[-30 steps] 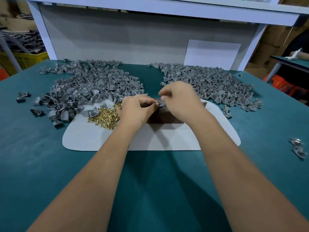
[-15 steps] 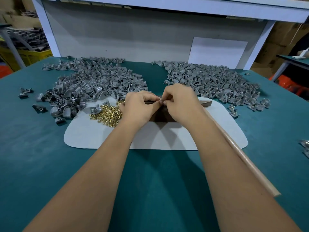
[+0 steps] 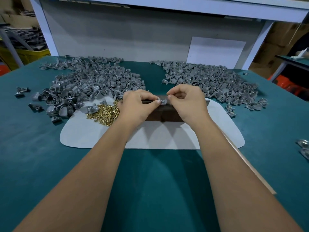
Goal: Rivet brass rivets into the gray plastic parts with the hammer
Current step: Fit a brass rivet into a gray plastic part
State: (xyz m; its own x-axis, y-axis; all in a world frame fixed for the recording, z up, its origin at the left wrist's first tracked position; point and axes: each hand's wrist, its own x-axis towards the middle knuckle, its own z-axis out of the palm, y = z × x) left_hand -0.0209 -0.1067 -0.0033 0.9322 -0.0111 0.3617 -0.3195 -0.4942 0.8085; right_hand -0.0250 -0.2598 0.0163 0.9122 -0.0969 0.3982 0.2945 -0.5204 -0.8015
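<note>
A teal worktop (image 3: pixel 41 156) carries a pale grey mat (image 3: pixel 87 134) with rounded corners at its middle. Two heaps of gray plastic parts lie across the far half: the left heap (image 3: pixel 87 84) spills onto the mat's corner, the right heap (image 3: pixel 214 81) lies beyond the mat's far right edge. A dark brown block (image 3: pixel 163 115) sits on the mat with its long axis running left to right. The hammer's wooden handle (image 3: pixel 250 166) lies partly hidden under the right forearm, running from the mat toward the near right. A pile of brass rivets (image 3: pixel 104 113) rests on the mat just left of the left hand (image 3: pixel 135 106). The right hand (image 3: pixel 189 101) and left hand meet above the block, fingers curled, pinching one small gray part (image 3: pixel 163 101) between their fingertips. No writing can be read.
</note>
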